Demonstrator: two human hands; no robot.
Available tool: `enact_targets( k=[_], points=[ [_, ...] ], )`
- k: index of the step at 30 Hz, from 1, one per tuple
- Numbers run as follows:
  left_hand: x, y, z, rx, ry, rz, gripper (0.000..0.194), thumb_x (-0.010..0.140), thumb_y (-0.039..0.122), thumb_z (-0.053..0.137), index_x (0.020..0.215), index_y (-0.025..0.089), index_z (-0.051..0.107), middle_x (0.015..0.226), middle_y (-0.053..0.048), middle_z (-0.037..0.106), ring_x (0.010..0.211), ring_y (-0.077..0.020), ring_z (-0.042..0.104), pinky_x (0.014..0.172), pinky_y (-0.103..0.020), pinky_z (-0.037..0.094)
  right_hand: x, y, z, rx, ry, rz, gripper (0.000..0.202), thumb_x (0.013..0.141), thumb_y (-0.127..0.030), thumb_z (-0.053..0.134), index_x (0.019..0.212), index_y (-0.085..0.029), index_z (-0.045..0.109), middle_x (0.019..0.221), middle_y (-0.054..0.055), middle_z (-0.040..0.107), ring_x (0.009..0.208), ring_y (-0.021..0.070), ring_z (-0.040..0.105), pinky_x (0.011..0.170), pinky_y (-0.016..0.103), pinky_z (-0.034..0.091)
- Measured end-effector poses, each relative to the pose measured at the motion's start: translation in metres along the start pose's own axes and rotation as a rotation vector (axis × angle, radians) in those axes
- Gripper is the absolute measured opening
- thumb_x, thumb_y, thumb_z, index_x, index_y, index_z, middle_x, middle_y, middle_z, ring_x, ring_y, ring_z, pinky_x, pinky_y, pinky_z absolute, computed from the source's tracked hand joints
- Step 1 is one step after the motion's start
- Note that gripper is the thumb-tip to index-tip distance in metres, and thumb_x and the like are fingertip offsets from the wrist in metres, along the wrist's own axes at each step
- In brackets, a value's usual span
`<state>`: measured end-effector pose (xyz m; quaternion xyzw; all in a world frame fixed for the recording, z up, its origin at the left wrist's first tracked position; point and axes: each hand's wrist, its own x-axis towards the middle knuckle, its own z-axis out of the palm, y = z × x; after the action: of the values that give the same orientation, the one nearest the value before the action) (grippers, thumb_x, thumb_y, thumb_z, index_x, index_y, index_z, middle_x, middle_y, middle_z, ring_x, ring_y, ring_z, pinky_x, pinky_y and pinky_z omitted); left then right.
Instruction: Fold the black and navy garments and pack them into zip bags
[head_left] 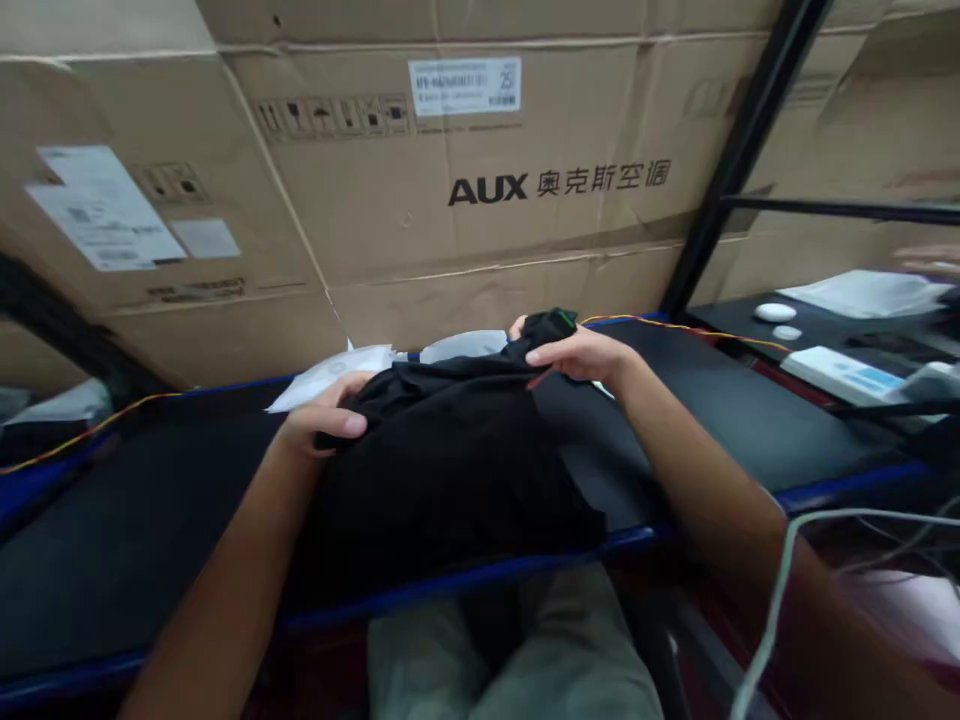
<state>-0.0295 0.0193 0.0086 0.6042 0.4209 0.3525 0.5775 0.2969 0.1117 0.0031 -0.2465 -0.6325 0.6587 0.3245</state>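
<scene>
A black cloth garment [450, 470] hangs between my two hands over the dark shelf top, its lower part spread toward the front edge. My left hand [322, 415] pinches its upper left corner, thumb on top. At the upper right, my right hand [574, 352] is closed around a bunched part of the fabric, where a small green mark shows. Folds hide most of the fingers of both hands. The garment's exact kind cannot be made out.
Behind stand large cardboard boxes [375, 220]. White plastic packets [330, 375] lie at the shelf's [720, 400] back edge. Black metal posts [739, 150] rise either side. A white box [844, 375] and a blurred hand [930, 258] are at the right; a pale cable [780, 590] loops at lower right.
</scene>
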Motion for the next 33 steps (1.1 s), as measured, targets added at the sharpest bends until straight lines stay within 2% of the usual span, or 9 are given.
enact_targets(
  k=[5, 9, 14, 19, 22, 24, 27, 29, 33],
  points=[
    [0.0, 0.003, -0.024, 0.163, -0.077, -0.188, 0.028, 0.048, 0.034, 0.078, 0.071, 0.018, 0.073, 0.067, -0.004, 0.071, 0.061, -0.0217, 0.065, 0.058, -0.03, 0.051, -0.004, -0.001, -0.001, -0.48, -0.335, 0.252, 0.034, 0.055, -0.032, 0.087, 0.081, -0.014, 0.073, 0.078, -0.001, 0.071, 0.076, 0.0154, 0.065, 0.077, 0.027, 0.052],
    [0.005, -0.001, -0.03, 0.224, -0.132, -0.286, 0.022, 0.053, 0.035, 0.08, 0.065, 0.018, 0.074, 0.063, -0.003, 0.07, 0.054, -0.0166, 0.06, 0.052, -0.025, 0.047, 0.006, 0.007, 0.007, -0.597, -0.503, 0.336, 0.036, 0.059, -0.041, 0.084, 0.081, -0.013, 0.077, 0.081, 0.002, 0.073, 0.083, 0.0192, 0.065, 0.085, 0.03, 0.05],
    [0.011, -0.007, -0.035, 0.366, -0.13, -0.277, 0.027, 0.064, 0.039, 0.08, 0.083, 0.021, 0.076, 0.086, -0.004, 0.075, 0.078, -0.0222, 0.068, 0.071, -0.03, 0.054, 0.009, 0.011, 0.008, -0.567, -0.392, 0.199, 0.05, 0.053, -0.033, 0.087, 0.099, -0.017, 0.074, 0.097, 0.002, 0.074, 0.096, 0.0195, 0.065, 0.088, 0.028, 0.048],
    [0.026, -0.013, -0.032, 0.393, 0.054, 0.089, 0.038, 0.061, 0.025, 0.079, 0.098, 0.021, 0.07, 0.105, -0.005, 0.071, 0.106, -0.025, 0.064, 0.093, -0.034, 0.05, 0.018, 0.022, -0.003, -0.819, -0.143, 0.041, 0.028, 0.068, -0.026, 0.075, 0.094, -0.014, 0.073, 0.089, 0.005, 0.073, 0.086, 0.0193, 0.065, 0.08, 0.029, 0.048],
    [0.034, -0.017, -0.023, 0.45, 0.059, 0.173, 0.04, 0.06, 0.025, 0.078, 0.099, 0.021, 0.069, 0.112, -0.007, 0.068, 0.113, -0.0264, 0.061, 0.097, -0.038, 0.048, 0.022, 0.027, -0.006, -0.999, 0.031, -0.041, 0.023, 0.073, -0.023, 0.069, 0.093, -0.014, 0.073, 0.093, 0.008, 0.073, 0.087, 0.02, 0.065, 0.079, 0.029, 0.047],
    [0.038, -0.019, -0.016, 0.651, 0.006, 0.131, 0.037, 0.061, 0.027, 0.078, 0.096, 0.021, 0.07, 0.109, -0.006, 0.07, 0.109, -0.0266, 0.062, 0.097, -0.039, 0.048, 0.022, 0.026, -0.005, -0.966, -0.01, -0.025, 0.027, 0.073, -0.031, 0.071, 0.093, -0.014, 0.073, 0.095, 0.008, 0.074, 0.089, 0.0206, 0.065, 0.08, 0.029, 0.048],
    [0.043, -0.022, -0.005, 0.859, -0.014, 0.074, 0.023, 0.07, 0.034, 0.072, 0.089, 0.021, 0.071, 0.094, -0.004, 0.072, 0.093, -0.0246, 0.064, 0.089, -0.038, 0.048, 0.02, 0.023, 0.0, -0.936, -0.212, 0.085, 0.046, 0.059, -0.042, 0.082, 0.097, -0.017, 0.074, 0.098, 0.006, 0.073, 0.095, 0.0221, 0.064, 0.082, 0.028, 0.048],
    [0.043, -0.022, -0.002, 0.83, 0.007, 0.078, 0.021, 0.075, 0.038, 0.067, 0.084, 0.02, 0.069, 0.086, -0.004, 0.071, 0.084, -0.0222, 0.064, 0.082, -0.035, 0.049, 0.019, 0.021, 0.002, -1.014, -0.283, 0.142, 0.048, 0.053, -0.041, 0.086, 0.093, -0.018, 0.074, 0.098, 0.005, 0.072, 0.093, 0.0221, 0.063, 0.08, 0.027, 0.047],
    [0.036, -0.012, 0.0, 0.585, 0.089, 0.089, 0.025, 0.074, 0.041, 0.069, 0.083, 0.019, 0.061, 0.072, 0.001, 0.063, 0.071, -0.0159, 0.059, 0.07, -0.027, 0.046, 0.017, 0.018, 0.005, -0.969, -0.338, 0.105, 0.025, 0.063, -0.033, 0.078, 0.081, -0.016, 0.072, 0.087, 0.002, 0.071, 0.084, 0.018, 0.061, 0.077, 0.026, 0.045]
  ],
)
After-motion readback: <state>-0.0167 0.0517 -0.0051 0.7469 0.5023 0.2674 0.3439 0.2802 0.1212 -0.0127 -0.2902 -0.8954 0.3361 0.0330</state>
